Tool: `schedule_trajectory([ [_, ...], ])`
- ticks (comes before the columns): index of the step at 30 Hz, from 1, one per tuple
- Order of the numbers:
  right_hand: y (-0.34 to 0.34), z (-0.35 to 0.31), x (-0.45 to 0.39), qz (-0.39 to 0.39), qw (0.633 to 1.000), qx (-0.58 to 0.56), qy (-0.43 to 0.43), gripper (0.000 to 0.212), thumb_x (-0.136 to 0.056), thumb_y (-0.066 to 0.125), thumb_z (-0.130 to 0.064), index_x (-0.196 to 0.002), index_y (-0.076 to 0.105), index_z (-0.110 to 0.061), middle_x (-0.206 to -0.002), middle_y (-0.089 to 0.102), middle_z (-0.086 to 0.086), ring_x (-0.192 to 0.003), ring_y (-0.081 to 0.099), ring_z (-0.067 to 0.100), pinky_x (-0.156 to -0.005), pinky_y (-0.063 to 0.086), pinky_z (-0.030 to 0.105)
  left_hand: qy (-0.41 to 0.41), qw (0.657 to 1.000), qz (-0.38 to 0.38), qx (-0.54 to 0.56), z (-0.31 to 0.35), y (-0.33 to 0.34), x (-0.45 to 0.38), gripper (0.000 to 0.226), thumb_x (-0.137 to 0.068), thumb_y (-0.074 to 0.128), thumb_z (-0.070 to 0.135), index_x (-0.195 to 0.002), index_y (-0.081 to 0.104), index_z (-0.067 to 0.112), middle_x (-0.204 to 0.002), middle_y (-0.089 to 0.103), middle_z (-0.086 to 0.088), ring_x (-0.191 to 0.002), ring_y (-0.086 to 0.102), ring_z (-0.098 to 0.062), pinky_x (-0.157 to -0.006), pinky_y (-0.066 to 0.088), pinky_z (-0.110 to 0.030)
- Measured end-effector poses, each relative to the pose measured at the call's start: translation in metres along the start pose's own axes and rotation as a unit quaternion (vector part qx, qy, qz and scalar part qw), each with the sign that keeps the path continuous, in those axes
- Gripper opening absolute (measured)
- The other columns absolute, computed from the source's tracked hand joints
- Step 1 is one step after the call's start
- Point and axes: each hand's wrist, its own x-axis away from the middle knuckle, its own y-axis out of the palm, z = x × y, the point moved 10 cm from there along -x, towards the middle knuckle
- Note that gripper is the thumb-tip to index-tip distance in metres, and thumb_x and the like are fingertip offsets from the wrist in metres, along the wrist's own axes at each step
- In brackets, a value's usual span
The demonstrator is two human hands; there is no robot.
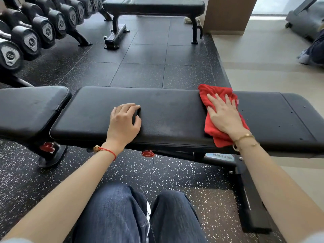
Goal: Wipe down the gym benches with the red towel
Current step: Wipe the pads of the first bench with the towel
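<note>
A black padded gym bench [168, 113] runs across the view in front of me, with a separate seat pad [29, 107] at its left end. The red towel [213, 127] lies crumpled on the long pad, right of centre, one corner hanging over the near edge. My right hand [223, 114] presses flat on the towel, fingers spread and pointing away from me. My left hand [125, 120] rests on the bare pad left of centre, fingers loosely curled, holding nothing. A second black flat bench [154, 6] stands farther back.
A rack of black dumbbells [33, 34] lines the far left. Black speckled rubber flooring [140, 64] lies between the benches. A brown pillar [228, 13] and pale floor are at the right, with a treadmill base [305, 20] and another person's shoe [304, 57] beyond.
</note>
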Motion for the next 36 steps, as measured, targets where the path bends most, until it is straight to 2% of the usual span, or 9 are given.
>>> schedule_trajectory([
  [5, 0.006, -0.016, -0.038, -0.027, 0.999, -0.011, 0.019, 0.054, -0.101, 0.033, -0.035, -0.153, 0.021, -0.031, -0.163, 0.014, 0.004, -0.15, 0.004, 0.034, -0.12, -0.008, 0.045, -0.012, 1.0, 0.001, 0.001, -0.002, 0.001, -0.001, 0.032, -0.091, 0.053, 0.02, -0.122, 0.063, 0.017, -0.127, 0.062, -0.001, -0.123, 0.051, -0.022, -0.114, 0.032, -0.048],
  [11, 0.009, -0.033, 0.015, -0.009, 0.995, -0.03, -0.09, 0.053, -0.1, 0.039, -0.034, -0.152, 0.025, -0.035, -0.161, 0.019, -0.002, -0.15, 0.006, 0.028, -0.122, -0.005, 0.042, -0.006, 1.0, 0.007, -0.002, -0.004, 0.002, -0.001, 0.033, -0.089, 0.055, 0.019, -0.121, 0.063, 0.017, -0.127, 0.062, -0.002, -0.122, 0.053, -0.023, -0.112, 0.034, -0.051],
  [18, 0.011, -0.041, -0.034, -0.014, 1.0, 0.01, 0.011, 0.054, -0.101, 0.034, -0.037, -0.153, 0.022, -0.031, -0.162, 0.016, 0.003, -0.15, 0.006, 0.032, -0.121, -0.006, 0.045, -0.011, 1.0, 0.005, -0.019, 0.001, 0.001, -0.001, 0.033, -0.089, 0.056, 0.022, -0.121, 0.063, 0.016, -0.126, 0.062, -0.002, -0.121, 0.052, -0.023, -0.112, 0.033, -0.049],
  [20, 0.018, -0.079, -0.034, -0.012, 0.999, 0.026, -0.021, 0.054, -0.101, 0.034, -0.037, -0.153, 0.022, -0.03, -0.162, 0.017, 0.004, -0.149, 0.008, 0.033, -0.12, -0.003, 0.046, -0.014, 1.0, 0.005, -0.02, 0.001, 0.001, -0.002, 0.033, -0.088, 0.056, 0.023, -0.12, 0.063, 0.017, -0.125, 0.062, -0.002, -0.121, 0.053, -0.023, -0.111, 0.034, -0.049],
  [23, 0.034, -0.15, -0.009, -0.026, 0.992, 0.002, -0.126, 0.054, -0.1, 0.036, -0.037, -0.152, 0.025, -0.033, -0.162, 0.019, 0.001, -0.15, 0.008, 0.031, -0.121, -0.006, 0.047, -0.019, 1.0, 0.006, -0.016, 0.0, 0.0, -0.002, 0.032, -0.087, 0.057, 0.022, -0.118, 0.064, 0.017, -0.124, 0.063, -0.001, -0.119, 0.054, -0.024, -0.11, 0.034, -0.05],
  [26, 0.041, -0.178, 0.024, -0.029, 0.984, -0.02, -0.176, 0.053, -0.1, 0.036, -0.037, -0.152, 0.025, -0.034, -0.161, 0.021, -0.001, -0.15, 0.007, 0.029, -0.121, -0.004, 0.047, -0.015, 1.0, 0.005, -0.01, 0.0, -0.002, -0.001, 0.033, -0.086, 0.057, 0.02, -0.118, 0.065, 0.017, -0.124, 0.064, 0.0, -0.119, 0.055, -0.024, -0.109, 0.036, -0.049],
  [31, 0.021, -0.126, 0.054, 0.013, 0.984, -0.017, -0.175, 0.051, -0.099, 0.042, -0.034, -0.149, 0.034, -0.034, -0.157, 0.031, -0.002, -0.148, 0.018, 0.03, -0.121, 0.0, 0.047, 0.0, 1.0, 0.001, -0.008, 0.0, -0.003, 0.001, 0.035, -0.088, 0.056, 0.019, -0.122, 0.064, 0.018, -0.127, 0.063, 0.0, -0.122, 0.054, -0.022, -0.11, 0.036, -0.048],
  [33, 0.012, -0.087, 0.051, 0.023, 0.99, -0.013, -0.141, 0.051, -0.098, 0.044, -0.033, -0.148, 0.035, -0.034, -0.156, 0.033, -0.002, -0.147, 0.02, 0.031, -0.121, 0.0, 0.05, 0.002, 1.0, 0.001, -0.007, -0.001, -0.003, 0.001, 0.035, -0.089, 0.055, 0.02, -0.122, 0.064, 0.017, -0.128, 0.063, 0.0, -0.123, 0.053, -0.022, -0.11, 0.036, -0.049],
  [36, 0.006, -0.037, 0.022, -0.004, 0.998, -0.007, -0.066, 0.052, -0.1, 0.04, -0.034, -0.15, 0.029, -0.036, -0.16, 0.025, -0.003, -0.149, 0.013, 0.03, -0.121, -0.003, 0.049, 0.0, 1.0, 0.005, -0.011, -0.001, -0.001, 0.002, 0.035, -0.089, 0.055, 0.02, -0.122, 0.064, 0.016, -0.127, 0.063, -0.001, -0.122, 0.053, -0.023, -0.11, 0.036, -0.05],
])
